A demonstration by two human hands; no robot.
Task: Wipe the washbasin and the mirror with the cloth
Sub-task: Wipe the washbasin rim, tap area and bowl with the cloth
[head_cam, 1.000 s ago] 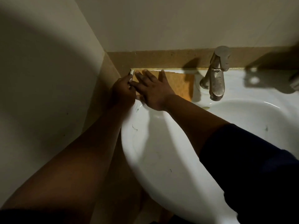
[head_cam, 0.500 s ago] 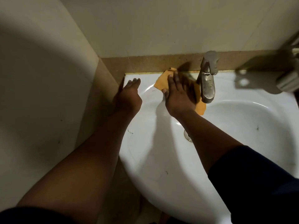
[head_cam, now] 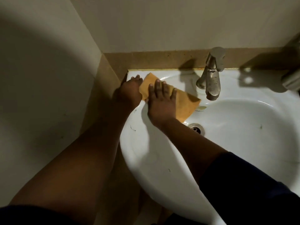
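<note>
An orange cloth [head_cam: 186, 103] lies flat on the back-left rim of the white washbasin [head_cam: 146, 159]. My right hand [head_cam: 160, 104] presses on the cloth with straight, spread fingers. My left hand [head_cam: 129, 90] rests on the basin's back-left corner, fingers stretched out, beside the cloth's left edge. The mirror is out of view.
A dull metal tap [head_cam: 211, 75] stands at the back of the basin, right of the cloth. The drain [head_cam: 196, 128] sits in the bowl below the cloth. A brown ledge [head_cam: 154, 59] runs along the wall. Some object [head_cam: 292, 78] pokes in at the right edge.
My right hand has slid the cloth from beside the tap leftward along the rim, towards my left hand. The left hand has stayed on the corner.
</note>
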